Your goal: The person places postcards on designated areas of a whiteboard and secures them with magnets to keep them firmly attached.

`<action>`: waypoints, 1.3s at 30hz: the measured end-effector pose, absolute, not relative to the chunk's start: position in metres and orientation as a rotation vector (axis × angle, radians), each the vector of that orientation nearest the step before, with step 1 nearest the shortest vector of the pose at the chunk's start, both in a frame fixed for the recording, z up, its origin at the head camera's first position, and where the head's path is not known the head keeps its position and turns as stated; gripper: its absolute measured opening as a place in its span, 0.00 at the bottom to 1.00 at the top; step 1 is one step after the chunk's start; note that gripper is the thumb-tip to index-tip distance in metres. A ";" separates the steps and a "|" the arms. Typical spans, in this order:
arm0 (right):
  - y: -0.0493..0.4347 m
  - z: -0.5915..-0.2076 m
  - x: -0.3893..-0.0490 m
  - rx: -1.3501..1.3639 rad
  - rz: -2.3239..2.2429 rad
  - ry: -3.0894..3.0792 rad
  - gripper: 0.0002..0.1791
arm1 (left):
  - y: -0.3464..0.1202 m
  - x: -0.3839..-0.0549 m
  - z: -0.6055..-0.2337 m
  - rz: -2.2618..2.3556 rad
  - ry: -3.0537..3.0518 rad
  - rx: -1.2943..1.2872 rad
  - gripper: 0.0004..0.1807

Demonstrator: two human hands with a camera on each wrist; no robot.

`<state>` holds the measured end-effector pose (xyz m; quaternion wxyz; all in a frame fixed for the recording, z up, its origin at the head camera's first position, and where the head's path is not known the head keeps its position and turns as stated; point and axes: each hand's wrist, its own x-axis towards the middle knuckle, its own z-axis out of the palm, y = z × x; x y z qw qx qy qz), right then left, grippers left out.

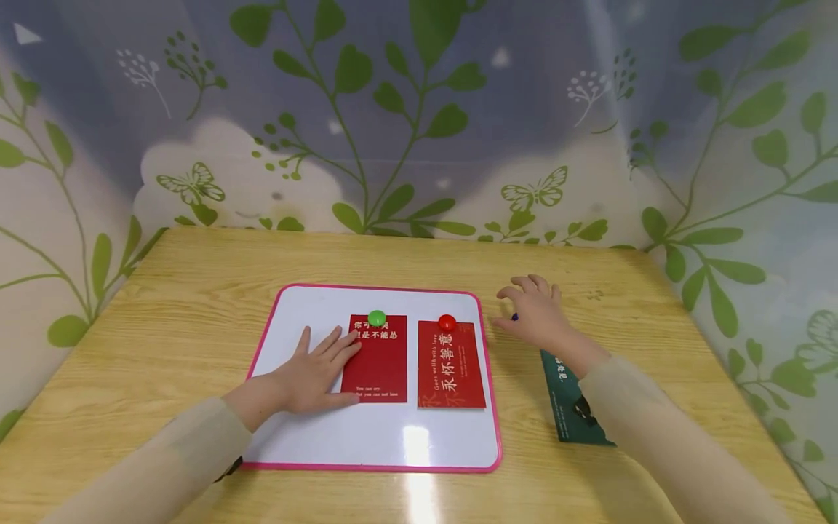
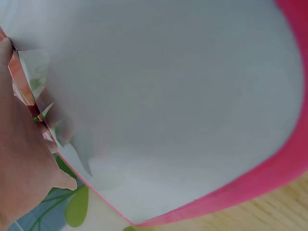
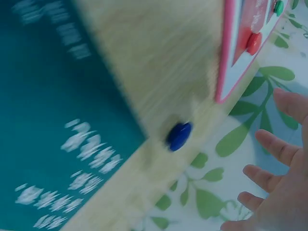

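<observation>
My left hand (image 1: 314, 375) rests on the white magnetic board (image 1: 458, 437), fingers spread over the left edge of a red card (image 1: 376, 367). A green round magnet (image 1: 377, 318) sits at that card's top. Beside it lies a second red card (image 1: 452, 375) with a red magnet (image 1: 447, 323) on its top edge. Fingers apart, my right hand (image 1: 537, 313) hovers off the board's right side, holding nothing. A blue magnet (image 3: 179, 136) lies near it on the table, mostly hidden by the hand in the head view. Partly under my right forearm is a dark green card (image 1: 566, 411).
The pink-rimmed board lies on a wooden table (image 1: 216, 276). Behind and along the sides hangs a cloth (image 1: 406, 160) printed with leaves and butterflies. Glare shows on the board's lower part.
</observation>
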<state>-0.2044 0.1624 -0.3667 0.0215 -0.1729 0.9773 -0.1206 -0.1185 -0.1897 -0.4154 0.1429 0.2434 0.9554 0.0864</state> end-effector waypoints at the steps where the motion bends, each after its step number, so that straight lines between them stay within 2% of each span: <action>1: 0.168 -0.367 -0.202 -0.528 -0.382 3.027 0.25 | -0.189 -0.118 -0.415 0.251 2.757 0.702 0.47; 14: 0.237 -0.380 -0.172 -0.463 -0.438 2.964 0.28 | -0.189 -0.118 -0.416 0.273 2.789 0.698 0.47; 20: 0.259 -0.386 -0.165 -0.448 -0.413 2.928 0.33 | -0.190 -0.117 -0.416 0.277 2.793 0.696 0.47; 29: 0.288 -0.390 -0.159 -0.484 -0.208 2.844 0.52 | -0.189 -0.118 -0.417 0.262 2.803 0.697 0.47; 39: 0.293 -0.395 -0.161 -0.435 -0.158 2.818 0.55 | -0.189 -0.117 -0.416 0.265 2.803 0.690 0.47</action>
